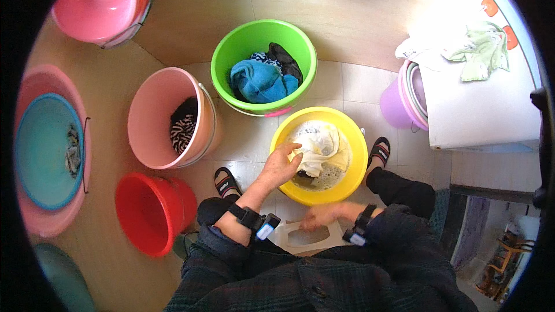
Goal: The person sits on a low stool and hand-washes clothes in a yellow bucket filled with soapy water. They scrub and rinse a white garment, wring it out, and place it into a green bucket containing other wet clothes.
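Observation:
A yellow bucket (362,169) stands on the floor between my feet. Sudsy water (331,177) with grey foam fills it, and a wet white cloth (318,147) bunches up in the suds. My left hand (279,167) reaches over the bucket's left rim, thumb and fingers apart, beside the cloth; whether the fingertips touch it is unclear. Below the bucket's near rim, my right hand (321,216) is blurred. It is over a white plastic piece (299,245) with a rounded opening, close to my lap. Nothing shows in the right hand, but its fingers are indistinct.
A green bucket (219,73) holds blue and dark cloths; a pink bucket (147,117) holds striped cloth. Left of me stand a red bucket (138,216) and a blue basin (39,151). Purple buckets (392,104) stand beside a white surface (472,112) with a green cloth (483,52).

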Available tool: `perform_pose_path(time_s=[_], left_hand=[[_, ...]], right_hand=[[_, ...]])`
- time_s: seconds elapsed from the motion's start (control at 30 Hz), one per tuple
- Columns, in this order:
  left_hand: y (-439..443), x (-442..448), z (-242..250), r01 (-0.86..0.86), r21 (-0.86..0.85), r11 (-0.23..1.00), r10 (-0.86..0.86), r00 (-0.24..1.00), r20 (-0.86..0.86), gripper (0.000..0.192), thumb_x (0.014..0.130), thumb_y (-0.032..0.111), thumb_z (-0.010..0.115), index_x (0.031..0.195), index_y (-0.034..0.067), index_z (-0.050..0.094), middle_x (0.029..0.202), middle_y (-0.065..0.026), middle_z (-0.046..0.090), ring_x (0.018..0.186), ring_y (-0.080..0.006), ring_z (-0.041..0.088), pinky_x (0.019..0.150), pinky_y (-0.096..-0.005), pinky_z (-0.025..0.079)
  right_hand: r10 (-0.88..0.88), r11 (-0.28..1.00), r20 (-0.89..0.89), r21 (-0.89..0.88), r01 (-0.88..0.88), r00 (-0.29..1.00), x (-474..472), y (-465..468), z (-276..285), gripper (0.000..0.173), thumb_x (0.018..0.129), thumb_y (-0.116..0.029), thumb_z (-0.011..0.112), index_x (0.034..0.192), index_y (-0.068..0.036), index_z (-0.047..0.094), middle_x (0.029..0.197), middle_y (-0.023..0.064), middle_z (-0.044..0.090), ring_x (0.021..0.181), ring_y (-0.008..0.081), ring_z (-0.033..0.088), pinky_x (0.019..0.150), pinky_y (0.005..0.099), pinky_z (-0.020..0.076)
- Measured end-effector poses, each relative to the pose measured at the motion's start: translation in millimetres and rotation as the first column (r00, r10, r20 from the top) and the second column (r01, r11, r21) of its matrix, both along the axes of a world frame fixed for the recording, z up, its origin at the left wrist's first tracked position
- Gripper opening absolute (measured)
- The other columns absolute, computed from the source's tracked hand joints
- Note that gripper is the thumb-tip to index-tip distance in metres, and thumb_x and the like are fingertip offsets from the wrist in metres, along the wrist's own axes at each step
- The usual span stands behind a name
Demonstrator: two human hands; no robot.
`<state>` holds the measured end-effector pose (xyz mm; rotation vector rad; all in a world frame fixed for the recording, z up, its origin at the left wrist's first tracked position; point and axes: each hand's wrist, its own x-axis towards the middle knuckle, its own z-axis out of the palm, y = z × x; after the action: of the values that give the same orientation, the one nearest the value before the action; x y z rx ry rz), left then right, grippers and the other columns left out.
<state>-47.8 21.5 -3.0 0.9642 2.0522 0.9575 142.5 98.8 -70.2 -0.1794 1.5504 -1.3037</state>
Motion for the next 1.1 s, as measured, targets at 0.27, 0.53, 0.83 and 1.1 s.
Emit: perform_pose_path(time_s=[0.27,0.53,0.83,1.1], left_hand=[[12,49,-29,-0.076,-0.102,0.992,0.090,0.987,0.133,0.044,0.084,0.027,0.057,0.121,0.004,0.055,0.110,-0.0235,0.061,0.102,-0.0321,0.059,0.091,-0.0364,0.046],[14,35,-89,-0.246,-0.306,0.920,0.347,0.874,0.340,0.054,0.087,0.036,0.052,0.130,0.003,0.046,0.113,-0.0197,0.060,0.101,-0.0279,0.059,0.087,-0.0373,0.047],[46,30,-140,-0.405,-0.131,0.905,0.043,-0.220,0.975,0.048,0.094,0.051,0.038,0.111,0.009,0.055,0.099,-0.0108,0.062,0.082,-0.0259,0.063,0.075,-0.0394,0.053],[54,58,-118,-0.587,-0.218,0.779,0.266,-0.005,0.964,0.033,0.097,0.028,0.036,0.119,0.007,0.051,0.110,-0.0127,0.059,0.098,-0.0273,0.059,0.085,-0.0428,0.050]], right_hand=[[-0.010,0.117,-0.913,0.404,0.907,0.408,-51,115,-69,0.040,0.080,-0.012,0.058,0.120,-0.010,0.055,0.109,0.0177,0.060,0.100,0.0346,0.058,0.087,0.0402,0.0464],[-0.600,0.233,-0.624,0.462,0.856,0.500,-49,123,-78,0.028,0.082,-0.017,0.054,0.106,-0.003,0.056,0.098,0.0241,0.062,0.094,0.0372,0.059,0.082,0.0408,0.0467],[-0.611,0.548,-0.657,0.050,0.835,0.440,-58,35,46,0.033,0.081,-0.029,0.053,0.101,-0.003,0.055,0.090,0.0232,0.061,0.085,0.0387,0.060,0.076,0.0429,0.0470],[-0.763,0.076,-0.605,0.266,0.961,0.228,-86,65,26,0.028,0.083,-0.036,0.055,0.089,-0.010,0.064,0.089,0.0190,0.063,0.083,0.0388,0.060,0.074,0.0456,0.0467]])
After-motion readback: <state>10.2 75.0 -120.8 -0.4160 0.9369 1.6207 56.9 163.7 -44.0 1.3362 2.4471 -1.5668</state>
